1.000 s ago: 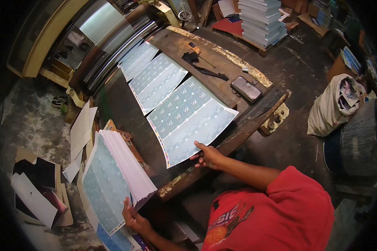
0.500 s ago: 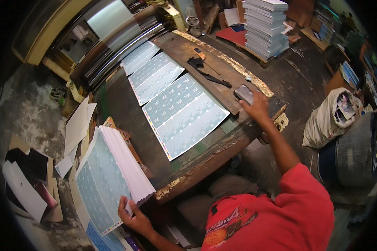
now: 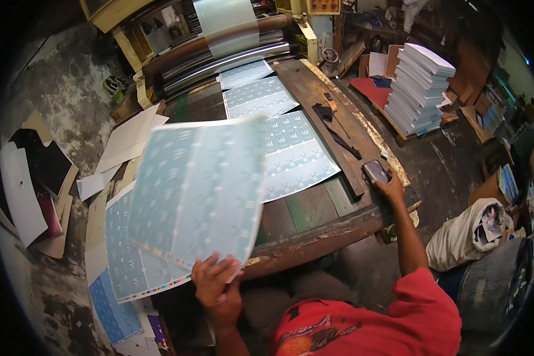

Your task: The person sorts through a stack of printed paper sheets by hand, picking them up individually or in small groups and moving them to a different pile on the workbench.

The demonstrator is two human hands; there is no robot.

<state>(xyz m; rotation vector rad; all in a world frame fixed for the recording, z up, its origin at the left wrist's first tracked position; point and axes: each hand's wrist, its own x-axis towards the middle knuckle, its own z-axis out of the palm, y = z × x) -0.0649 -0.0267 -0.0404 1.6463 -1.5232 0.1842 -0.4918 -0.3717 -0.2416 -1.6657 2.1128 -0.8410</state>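
Observation:
My left hand (image 3: 218,288) grips the near right corner of a large pale blue printed sheet (image 3: 199,184), lifted and a little blurred. Beneath it lies a stack of similar printed sheets (image 3: 121,255), edged with a strip of colour patches. Out at the table's right corner, my right hand (image 3: 391,188) has its fingers around a small dark grey, rounded box-like object (image 3: 375,171). Overlapping printed sheets lie in a line on the worn table; the nearest sheet (image 3: 302,160) is partly covered by the lifted one.
Metal rollers (image 3: 231,62) of a machine span the table's far end. A dark strap (image 3: 341,139) and an orange-and-black tool (image 3: 330,102) lie on the wooden board. Rightward stand a tall paper stack (image 3: 418,89) and a white sack (image 3: 466,234). Cardboard scraps (image 3: 24,196) lie at left.
My left hand has raised a sheet off the stack and swung it rightward over the table. My right hand stays at the small dark object. The whole view has shifted.

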